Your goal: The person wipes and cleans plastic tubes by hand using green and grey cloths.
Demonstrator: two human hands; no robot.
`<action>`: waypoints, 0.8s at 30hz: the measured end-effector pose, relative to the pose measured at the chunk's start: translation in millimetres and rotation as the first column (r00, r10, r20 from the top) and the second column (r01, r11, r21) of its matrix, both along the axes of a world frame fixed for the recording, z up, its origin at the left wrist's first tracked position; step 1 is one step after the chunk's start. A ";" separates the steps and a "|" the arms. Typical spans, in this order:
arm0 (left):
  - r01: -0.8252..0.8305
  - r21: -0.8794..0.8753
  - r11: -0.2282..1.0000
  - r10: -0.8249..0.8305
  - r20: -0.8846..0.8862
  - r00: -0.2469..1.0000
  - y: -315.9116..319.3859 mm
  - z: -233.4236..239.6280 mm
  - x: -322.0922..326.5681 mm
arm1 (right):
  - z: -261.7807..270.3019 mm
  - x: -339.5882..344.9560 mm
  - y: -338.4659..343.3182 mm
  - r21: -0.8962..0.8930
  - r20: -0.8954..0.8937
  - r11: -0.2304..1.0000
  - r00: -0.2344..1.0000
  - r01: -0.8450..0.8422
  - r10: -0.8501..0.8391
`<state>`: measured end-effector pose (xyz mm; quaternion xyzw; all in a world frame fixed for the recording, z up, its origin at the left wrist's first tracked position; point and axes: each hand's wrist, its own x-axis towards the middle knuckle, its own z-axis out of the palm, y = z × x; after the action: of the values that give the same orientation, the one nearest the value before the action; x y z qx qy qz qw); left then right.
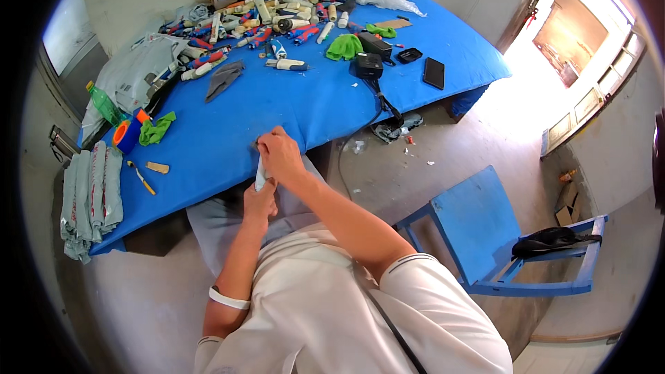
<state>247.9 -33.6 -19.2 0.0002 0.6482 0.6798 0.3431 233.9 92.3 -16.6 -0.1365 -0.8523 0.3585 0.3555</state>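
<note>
In front of the table's near edge, my left hand (260,200) is closed around the lower end of a slim, pale handle-like piece (260,174). My right hand (282,155) grips its upper end, above the left, with fingers bent over it. Both hands hide much of the piece, so its exact kind is unclear. Ahead of them spreads a table with a blue cover (208,130). On it lies a loose white-and-dark handle (287,65) in front of a heap of similar white, red and blue handles (280,15).
Green cloths (344,48), black power adapters (370,65) and a phone (434,73) lie towards the right. At left are folded plastic mailing bags (93,187), a tape roll (124,136), a green bottle (104,104) and a toothbrush (141,178). A blue chair (475,223) stands at my right.
</note>
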 end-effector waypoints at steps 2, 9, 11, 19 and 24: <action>-0.011 0.022 1.000 0.011 0.003 1.000 -0.9 -13.4 -4.2 | 1.5 6.2 -9.7 -0.001 0.008 0.999 0.999 -0.040 0.040; -0.034 0.098 0.995 0.028 0.063 0.998 -2.5 -5.2 -5.1 | 1.0 -12.7 10.2 -0.020 0.031 0.999 0.999 -0.043 0.044; -0.023 0.141 0.990 0.013 0.069 0.998 -3.4 -7.5 -3.9 | 3.2 -10.3 13.5 -0.033 0.042 0.999 0.998 -0.035 0.037; 0.046 0.159 0.986 -0.058 0.068 0.996 -2.4 -5.0 -1.3 | 1.5 12.4 17.6 -0.155 0.054 0.984 0.994 -0.089 0.098; 0.082 0.125 0.989 -0.087 0.033 0.996 -6.4 -13.2 0.5 | 5.3 29.2 -0.5 -0.134 0.040 0.969 0.976 -0.209 0.216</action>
<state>248.4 -40.0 -32.3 0.0359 0.5976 0.7034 0.3832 263.0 91.8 -11.3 -0.0767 -0.8465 0.4450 0.2821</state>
